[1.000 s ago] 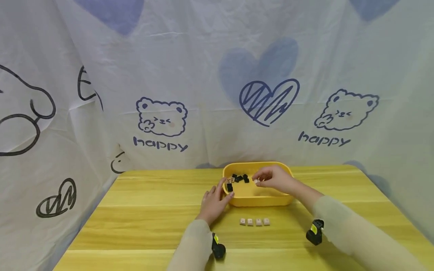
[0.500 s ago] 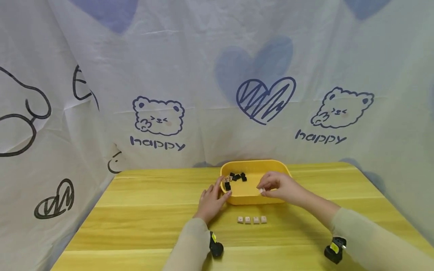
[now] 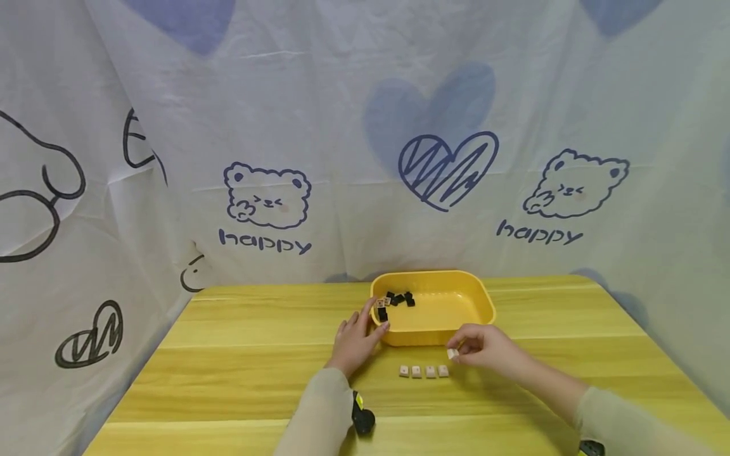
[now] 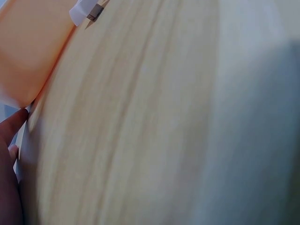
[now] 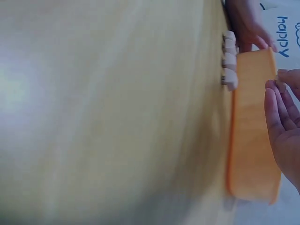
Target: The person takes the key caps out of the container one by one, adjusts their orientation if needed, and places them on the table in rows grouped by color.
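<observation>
My right hand [image 3: 495, 349] pinches a small white keycap [image 3: 453, 354] between thumb and fingertips, above the table just in front of the yellow basin [image 3: 439, 338]. Below and left of it, several white keycaps [image 3: 430, 372] stand in a short row on the table, small marks on their tops. My left hand [image 3: 352, 345] rests against the basin's front left corner, thumb and index finger spread along the rim. Inside the basin, near that hand, lie several small black pieces [image 3: 383, 314] and a couple of light keycaps [image 3: 380, 304]. In the right wrist view, fingers partly hide the pinched keycap [image 5: 280, 86].
The yellow wood-grain table [image 3: 256, 367] reaches back to a white curtain [image 3: 353, 209] printed with hearts and bears. Another curtain stretch stands along the left. A black wrist camera [image 3: 363, 418] sits on the left sleeve.
My right hand has carried the pinched keycap out of the basin, over its front rim and toward the row. The left hand stays at the basin's corner.
</observation>
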The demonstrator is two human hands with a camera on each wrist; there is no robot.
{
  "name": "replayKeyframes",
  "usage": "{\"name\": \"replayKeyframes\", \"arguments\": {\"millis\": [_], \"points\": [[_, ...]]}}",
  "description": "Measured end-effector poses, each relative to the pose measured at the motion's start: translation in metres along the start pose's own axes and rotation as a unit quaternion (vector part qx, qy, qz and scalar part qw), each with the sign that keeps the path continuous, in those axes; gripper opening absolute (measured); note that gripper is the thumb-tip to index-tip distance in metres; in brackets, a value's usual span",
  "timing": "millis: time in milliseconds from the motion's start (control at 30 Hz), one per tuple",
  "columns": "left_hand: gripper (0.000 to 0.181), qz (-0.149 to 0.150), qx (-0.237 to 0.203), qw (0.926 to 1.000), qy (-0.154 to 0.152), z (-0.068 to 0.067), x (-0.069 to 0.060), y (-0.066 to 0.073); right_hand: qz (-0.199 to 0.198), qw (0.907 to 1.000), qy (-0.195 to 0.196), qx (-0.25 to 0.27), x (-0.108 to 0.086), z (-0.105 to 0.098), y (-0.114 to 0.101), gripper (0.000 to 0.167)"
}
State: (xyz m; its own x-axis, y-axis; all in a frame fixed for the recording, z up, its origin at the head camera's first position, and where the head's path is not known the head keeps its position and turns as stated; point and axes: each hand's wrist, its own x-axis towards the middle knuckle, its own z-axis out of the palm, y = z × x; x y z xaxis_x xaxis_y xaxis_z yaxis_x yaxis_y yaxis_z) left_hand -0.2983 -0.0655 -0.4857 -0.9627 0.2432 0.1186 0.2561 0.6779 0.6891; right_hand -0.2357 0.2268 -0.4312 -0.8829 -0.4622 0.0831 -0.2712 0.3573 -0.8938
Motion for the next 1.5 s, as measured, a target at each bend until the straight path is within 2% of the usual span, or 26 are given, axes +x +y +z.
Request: {"name": "replayKeyframes", "arguments": {"millis": [267,467,600,1300,1500], "points": [[0.070,0.000,0.000,1.0000,-0.001,0.002,0.000,-0.002,0.012,0.9999,0.005,-0.007,-0.009,0.008,0.015,0.018],[0.070,-0.002,0.001,1.0000,-0.001,0.002,0.000,-0.001,0.041,0.9987,0.015,-0.027,-0.008,0.014,0.025,0.021],[0.070,0.002,0.003,1.0000,0.000,0.001,0.000,0.000,0.034,0.9982,0.024,-0.043,-0.007,0.016,0.029,0.019],[0.070,-0.001,0.002,1.0000,-0.004,-0.003,-0.003,0.004,0.013,0.9976,0.024,-0.064,-0.003,0.018,0.034,0.020],[0.070,-0.005,0.002,1.0000,-0.002,-0.001,-0.003,0.002,0.026,0.9974,0.020,-0.065,-0.004,0.018,0.036,0.021]]}}
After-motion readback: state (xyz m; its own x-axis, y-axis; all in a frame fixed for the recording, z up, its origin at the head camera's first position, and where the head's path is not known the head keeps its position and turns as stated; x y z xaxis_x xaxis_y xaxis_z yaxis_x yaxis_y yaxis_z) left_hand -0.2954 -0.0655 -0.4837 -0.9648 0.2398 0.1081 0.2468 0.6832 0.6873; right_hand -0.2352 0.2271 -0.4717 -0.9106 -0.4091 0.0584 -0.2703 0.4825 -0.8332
